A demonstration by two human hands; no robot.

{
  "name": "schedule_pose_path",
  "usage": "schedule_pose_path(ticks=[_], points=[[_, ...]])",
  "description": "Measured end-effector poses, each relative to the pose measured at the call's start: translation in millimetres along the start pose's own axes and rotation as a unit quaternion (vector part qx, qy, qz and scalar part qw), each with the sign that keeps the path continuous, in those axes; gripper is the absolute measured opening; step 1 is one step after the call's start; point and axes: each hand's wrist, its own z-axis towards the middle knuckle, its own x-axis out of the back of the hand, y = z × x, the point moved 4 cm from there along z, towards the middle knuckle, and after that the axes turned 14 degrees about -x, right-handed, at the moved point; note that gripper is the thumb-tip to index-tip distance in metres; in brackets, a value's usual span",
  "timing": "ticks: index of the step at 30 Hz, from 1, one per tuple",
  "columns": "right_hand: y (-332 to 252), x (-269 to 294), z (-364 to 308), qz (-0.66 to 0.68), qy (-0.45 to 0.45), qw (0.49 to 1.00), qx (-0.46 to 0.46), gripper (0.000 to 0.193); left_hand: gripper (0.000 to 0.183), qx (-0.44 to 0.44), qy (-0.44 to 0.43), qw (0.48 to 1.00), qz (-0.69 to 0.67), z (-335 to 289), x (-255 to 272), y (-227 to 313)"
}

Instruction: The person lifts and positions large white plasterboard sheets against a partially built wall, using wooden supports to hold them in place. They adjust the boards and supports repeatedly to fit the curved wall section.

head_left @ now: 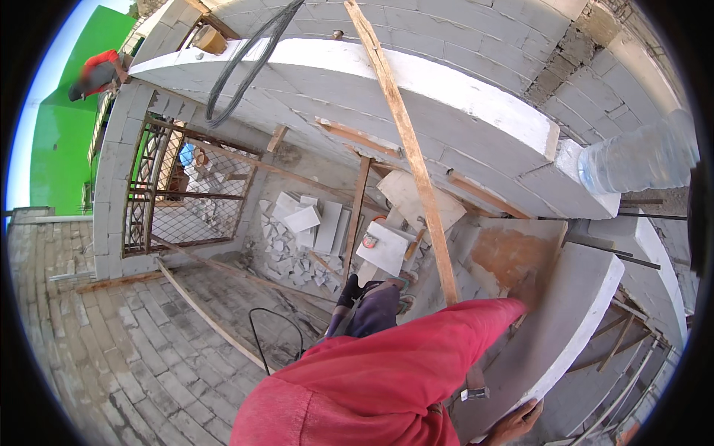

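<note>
My red-sleeved left arm reaches across to the right. Its hand (526,288) is at a light panel (558,236) with a wet orange-brown patch; the fingers are dim and hard to make out. Lower right, my right hand (515,424) grips the white top edge of a grey block wall (569,320), fingers bent over it. Between my arms hangs a hammer-like tool (474,392) with a square metal head; what carries it is hidden. My legs (372,308) stretch down toward the floor below.
A long wooden plank (405,141) leans across a white-topped wall (461,85). A clear plastic bottle (636,160) lies at the right. Tile pieces (297,219) and a white slab (383,249) lie below. A metal window grille (193,182) stands left. A person in red (104,70) bends over far left.
</note>
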Motion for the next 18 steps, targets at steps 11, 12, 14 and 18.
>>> schedule_pose_path(ticks=[11,12,14,18], points=[[1.8,-0.6,-0.3,-0.006,0.002,1.000,-0.004,0.065,0.075,0.019,-0.014,1.000,0.004,-2.1,2.5,4.7],[6.4,-3.3,1.8,-0.013,0.004,1.000,-0.005,0.064,0.075,0.009,-0.007,1.000,0.007,-1.7,3.7,5.4],[17.0,-9.2,7.5,0.033,0.007,0.999,-0.007,0.060,0.075,0.000,-0.004,1.000,0.012,-1.3,4.7,6.9],[35.8,-18.6,15.0,0.070,0.011,0.997,-0.006,0.060,0.075,0.006,-0.009,1.000,0.005,-1.1,5.7,8.8]])
